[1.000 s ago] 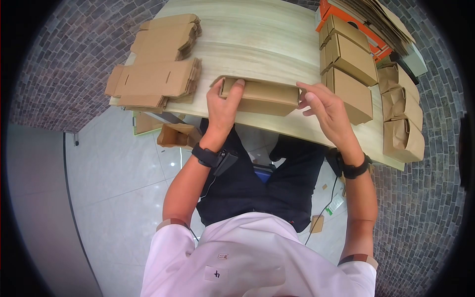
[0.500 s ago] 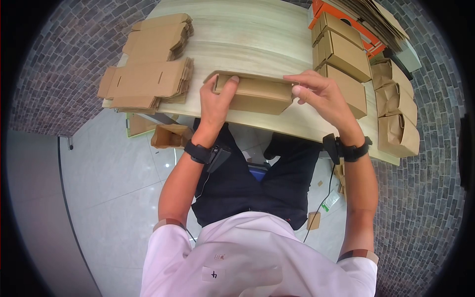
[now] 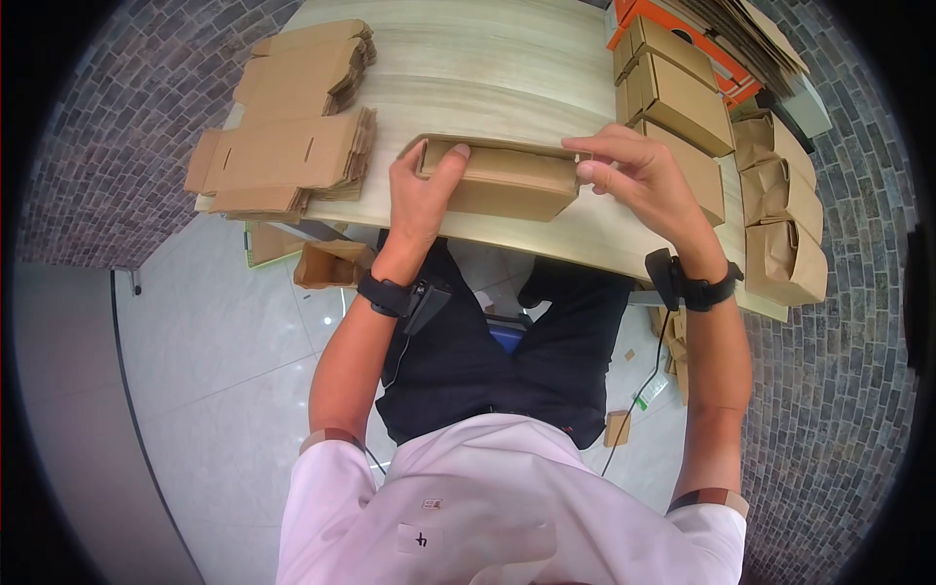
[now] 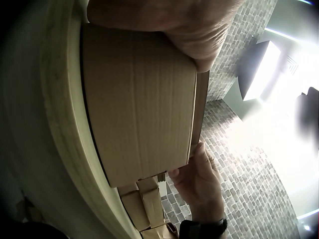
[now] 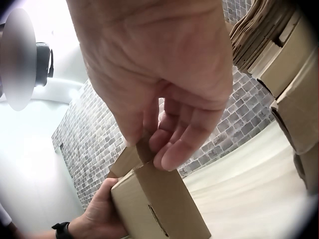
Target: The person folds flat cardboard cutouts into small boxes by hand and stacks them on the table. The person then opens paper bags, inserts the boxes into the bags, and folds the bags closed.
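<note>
A brown cardboard box (image 3: 512, 195) sits near the table's front edge, its long narrow side facing up and its lid panel (image 3: 497, 143) standing slightly apart along the far side. My left hand (image 3: 419, 200) grips the box's left end, thumb over the top. At the right end, my right hand (image 3: 639, 180) pinches a small flap (image 5: 144, 150) at the corner between thumb and fingertips. A slot (image 5: 158, 220) shows in the box's panel in the right wrist view. The left wrist view shows the broad plain face (image 4: 139, 104) of the box, with the left hand across its top.
Flat cardboard blanks (image 3: 283, 151) lie stacked on the table's left. Folded boxes (image 3: 682, 102) line the right side, beside brown paper bags (image 3: 780, 205). Behind them are an orange box (image 3: 624, 15) and upright cardboard sheets (image 3: 751, 34). An open paper bag (image 3: 331, 265) stands below the table's left edge.
My right index finger, stretched along the lid's edge half a second ago, has drawn in toward the thumb at the corner. The left hand keeps its grip. The head view has shifted slightly.
</note>
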`<state>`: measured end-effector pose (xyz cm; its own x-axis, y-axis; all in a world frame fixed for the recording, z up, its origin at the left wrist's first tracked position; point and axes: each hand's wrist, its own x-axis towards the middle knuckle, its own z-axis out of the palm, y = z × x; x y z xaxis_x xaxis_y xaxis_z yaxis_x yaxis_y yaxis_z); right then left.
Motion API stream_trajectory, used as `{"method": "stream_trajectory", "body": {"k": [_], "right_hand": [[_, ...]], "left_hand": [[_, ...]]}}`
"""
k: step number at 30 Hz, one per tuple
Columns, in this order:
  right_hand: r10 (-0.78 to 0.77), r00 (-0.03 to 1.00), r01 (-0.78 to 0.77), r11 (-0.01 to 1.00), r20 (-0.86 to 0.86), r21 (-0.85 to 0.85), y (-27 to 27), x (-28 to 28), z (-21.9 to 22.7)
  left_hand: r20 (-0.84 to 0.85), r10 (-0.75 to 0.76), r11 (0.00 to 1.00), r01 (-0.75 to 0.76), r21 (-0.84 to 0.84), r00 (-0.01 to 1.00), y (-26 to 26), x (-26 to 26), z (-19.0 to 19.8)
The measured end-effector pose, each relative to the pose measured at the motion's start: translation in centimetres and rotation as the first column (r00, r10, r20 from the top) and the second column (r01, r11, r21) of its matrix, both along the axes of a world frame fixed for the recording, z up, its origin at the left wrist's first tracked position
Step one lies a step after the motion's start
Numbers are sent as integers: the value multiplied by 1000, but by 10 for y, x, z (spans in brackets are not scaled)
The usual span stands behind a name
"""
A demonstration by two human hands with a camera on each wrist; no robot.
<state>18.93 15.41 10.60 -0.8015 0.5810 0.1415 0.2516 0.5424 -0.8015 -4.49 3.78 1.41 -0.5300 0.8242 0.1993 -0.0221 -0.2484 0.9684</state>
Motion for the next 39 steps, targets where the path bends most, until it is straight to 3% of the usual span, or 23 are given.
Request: {"method": "stream_trajectory", "body": {"k": [13,30,37,39], "right_hand": [[-80,996,80,997,-39,-10,0,-1,0],[-80,997,79,947,-9,311,-7,-6,6],[-66,998,56,949,20,309,-6,-4,3],[-57,998,48,927,15,373,-9,-5,-2]], "left_hand": [[-11,3,1000,-3,7,1000,0,1,0],[20,-5,1000,5,14,1000,1,1,-1],[-2,-2,1000,2,0,1000,2,-2,-7],[-31,-9,998,11,67,999,5,-5,-15]]}}
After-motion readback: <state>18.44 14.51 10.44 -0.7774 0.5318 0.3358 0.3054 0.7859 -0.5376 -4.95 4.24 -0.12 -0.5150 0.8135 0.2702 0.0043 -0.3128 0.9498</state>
